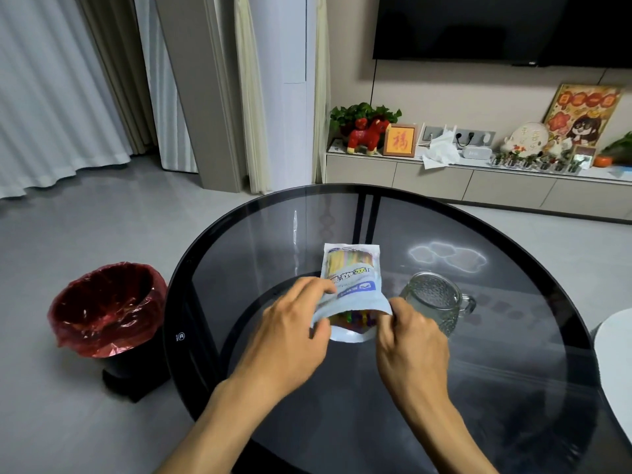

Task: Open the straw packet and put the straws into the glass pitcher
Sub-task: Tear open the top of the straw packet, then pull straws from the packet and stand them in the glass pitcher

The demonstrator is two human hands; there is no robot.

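Observation:
A white and blue straw packet (352, 275) lies on the round dark glass table (513, 371), its near end pulled apart so that coloured straws (354, 318) show inside the mouth. My left hand (290, 340) pinches the packet's near left edge. My right hand (412, 340) pinches its near right edge. The textured glass pitcher (432, 301) stands upright just right of the packet, behind my right hand, handle to the right, with nothing in it.
A black bin with a red liner (109, 309) stands on the floor left of the table. A white rounded object (615, 364) cuts in at the table's right edge. A low cabinet (478, 183) with ornaments runs along the far wall.

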